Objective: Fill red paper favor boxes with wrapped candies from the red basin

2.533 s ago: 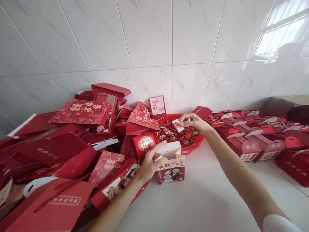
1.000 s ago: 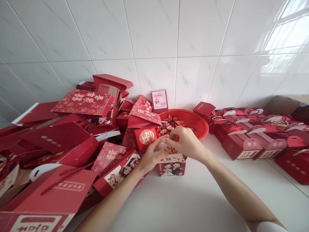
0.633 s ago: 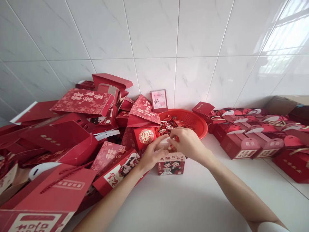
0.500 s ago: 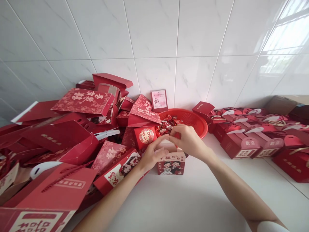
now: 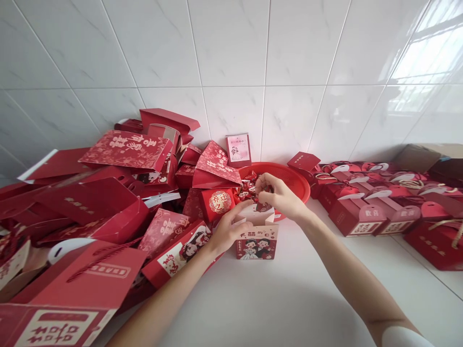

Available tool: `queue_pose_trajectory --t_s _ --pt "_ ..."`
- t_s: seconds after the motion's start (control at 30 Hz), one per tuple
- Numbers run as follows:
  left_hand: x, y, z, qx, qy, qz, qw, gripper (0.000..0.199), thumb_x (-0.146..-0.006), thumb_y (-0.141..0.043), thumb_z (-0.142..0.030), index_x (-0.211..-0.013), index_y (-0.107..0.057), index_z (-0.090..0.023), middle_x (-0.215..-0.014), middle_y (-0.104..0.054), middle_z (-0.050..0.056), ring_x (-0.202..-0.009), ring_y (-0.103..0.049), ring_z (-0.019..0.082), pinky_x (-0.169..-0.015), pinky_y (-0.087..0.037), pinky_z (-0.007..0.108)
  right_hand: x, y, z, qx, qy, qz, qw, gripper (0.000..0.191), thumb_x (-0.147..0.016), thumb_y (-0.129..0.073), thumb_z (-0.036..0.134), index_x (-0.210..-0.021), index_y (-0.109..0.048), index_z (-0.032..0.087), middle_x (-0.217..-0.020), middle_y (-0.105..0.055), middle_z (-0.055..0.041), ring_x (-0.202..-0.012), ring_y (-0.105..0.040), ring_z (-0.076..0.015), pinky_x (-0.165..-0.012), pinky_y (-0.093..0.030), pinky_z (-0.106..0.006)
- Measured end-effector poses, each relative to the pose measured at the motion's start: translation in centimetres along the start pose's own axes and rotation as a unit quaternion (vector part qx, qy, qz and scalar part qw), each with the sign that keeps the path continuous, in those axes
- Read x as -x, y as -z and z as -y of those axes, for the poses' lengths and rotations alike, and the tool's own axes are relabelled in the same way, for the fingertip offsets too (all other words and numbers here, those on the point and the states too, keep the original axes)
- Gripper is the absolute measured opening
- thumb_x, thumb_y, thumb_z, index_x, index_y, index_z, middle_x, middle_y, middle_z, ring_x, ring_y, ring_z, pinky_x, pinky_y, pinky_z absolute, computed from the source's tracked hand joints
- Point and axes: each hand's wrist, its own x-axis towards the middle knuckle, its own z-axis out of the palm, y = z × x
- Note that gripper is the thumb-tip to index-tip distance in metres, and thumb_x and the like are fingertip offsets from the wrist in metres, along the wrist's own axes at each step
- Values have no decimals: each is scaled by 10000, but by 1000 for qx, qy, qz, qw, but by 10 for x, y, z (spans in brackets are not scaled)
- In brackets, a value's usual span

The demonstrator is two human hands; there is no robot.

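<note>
An open red and cream gift box point(image 5: 256, 248) with a cartoon couple on its front stands upright on the white surface. My left hand point(image 5: 231, 229) grips its left side, thumb across the front edge and fingers along the far side. Just above and behind the box opening, my right hand point(image 5: 277, 195) is closed in a pinch; whatever is in it is hard to make out. A small dark red piece shows below those fingers at the opening. Behind the box, a red plastic basket point(image 5: 302, 185) holds wrapped candies point(image 5: 248, 187), partly covered by my right hand.
On the left lies a heap of red boxes point(image 5: 87, 205), some with open flaps. Rows of closed handled boxes point(image 5: 358, 214) stand on the right. A pink card point(image 5: 238, 149) leans against the tiled wall point(image 5: 231, 43). A brown carton point(image 5: 415, 156) sits at the far right.
My right hand has shifted slightly right and up from over the box opening towards the basket, uncovering more of the opening. My left hand stays on the box.
</note>
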Motion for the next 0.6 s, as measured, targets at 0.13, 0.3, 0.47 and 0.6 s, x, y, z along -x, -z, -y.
queue_pose_trajectory --t_s 0.13,0.3,0.47,0.6 --pt "0 0 2 16 5 6 1000 643 -759 -665 -346 -1385 -583 -226 -1507 -553 69 -1363 -506 333 -1144 -393 450 8 3 -1 24 45 15 999 170 -661 -575 209 -809 -492 207 -794 -551 17 -664 -475 -121 -597 -407 -261" --pt "0 0 3 46 28 -1 999 706 -724 -724 -357 -1396 -565 -210 -1502 -553 79 -1381 -493 347 -1098 -446 417 16 6 5 85 68 75 991 108 -750 -605 162 -855 -609 184 -790 -612 1 -699 -532 -134 -634 -426 -265" --pt "-1 2 3 48 3 28 998 677 -739 -722 -328 -1388 -574 -206 -1155 -741 56 -1114 -665 294 -1058 -470 428 19 1 3 218 67 86 970 52 -814 -653 145 -848 -673 179 -789 -673 -15 -686 -559 -137 -620 -402 -260" --pt "0 2 0 34 -1 24 999 655 -747 -699 -309 -1383 -579 -207 -1079 -744 51 -1098 -662 283 -1052 -471 431 19 -1 2 244 86 80 963 73 -864 -684 222 -922 -709 187 -872 -717 -46 -774 -622 -171 -684 -444 -280"
